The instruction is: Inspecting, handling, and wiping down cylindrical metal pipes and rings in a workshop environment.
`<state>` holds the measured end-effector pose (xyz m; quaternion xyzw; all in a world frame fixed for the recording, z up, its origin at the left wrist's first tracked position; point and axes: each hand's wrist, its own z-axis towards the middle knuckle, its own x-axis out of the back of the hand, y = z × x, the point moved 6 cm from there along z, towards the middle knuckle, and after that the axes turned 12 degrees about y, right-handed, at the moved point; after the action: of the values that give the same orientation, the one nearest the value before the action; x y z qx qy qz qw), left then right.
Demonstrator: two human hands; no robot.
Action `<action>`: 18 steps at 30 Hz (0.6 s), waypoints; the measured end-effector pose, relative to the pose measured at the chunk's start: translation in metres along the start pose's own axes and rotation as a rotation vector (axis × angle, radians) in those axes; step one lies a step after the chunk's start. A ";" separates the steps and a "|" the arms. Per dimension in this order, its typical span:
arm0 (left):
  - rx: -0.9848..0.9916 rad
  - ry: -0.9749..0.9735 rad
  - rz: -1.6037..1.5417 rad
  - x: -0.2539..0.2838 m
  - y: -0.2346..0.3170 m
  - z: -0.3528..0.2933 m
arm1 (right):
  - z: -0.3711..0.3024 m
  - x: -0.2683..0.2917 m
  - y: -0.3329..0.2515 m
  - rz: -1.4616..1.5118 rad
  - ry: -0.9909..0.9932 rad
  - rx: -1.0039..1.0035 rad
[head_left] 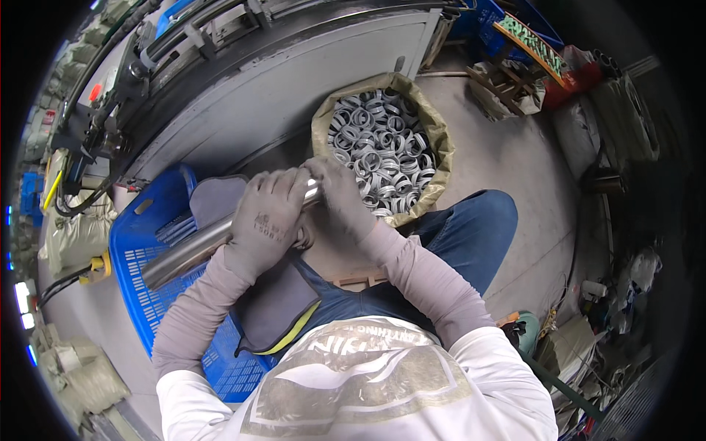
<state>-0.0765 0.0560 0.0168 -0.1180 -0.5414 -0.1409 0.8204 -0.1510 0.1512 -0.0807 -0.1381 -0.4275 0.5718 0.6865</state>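
A long shiny metal tube [193, 251] slants across my lap, its lower end over the blue basket [136, 242] on the left. My left hand [271, 213], in a grey glove, is wrapped round the tube near its upper end. At that end my right hand [334, 192], gloved alike, has its fingers closed on the metal; its palm side is hidden. Just beyond my hands stands an open woven sack [441, 147] with its rim rolled down. It is filled with many loose grey metal rings [382, 140].
A dark grey pad [268, 316] with a yellow-green edge lies over the basket beside my leg. Behind the sack runs a machine with a pale cabinet [294, 88]. An open carton [507, 88] and a blue crate [489, 22] stand at the far right.
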 end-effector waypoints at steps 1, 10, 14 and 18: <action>-0.088 0.166 -0.011 0.010 0.008 0.006 | 0.003 0.006 0.012 -0.058 0.026 -0.009; 0.931 0.773 -1.909 0.001 -0.061 -0.031 | 0.011 0.049 0.083 0.562 0.232 -0.440; 0.390 0.916 -0.931 0.063 -0.074 0.021 | -0.020 0.011 0.134 0.706 0.071 -1.146; 0.766 0.550 -0.552 0.128 -0.069 0.051 | -0.087 0.036 0.191 -0.355 -0.435 -0.994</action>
<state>-0.0973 -0.0040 0.1578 0.3769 -0.3304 -0.1692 0.8486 -0.2141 0.2686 -0.2462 -0.2495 -0.7932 0.1931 0.5208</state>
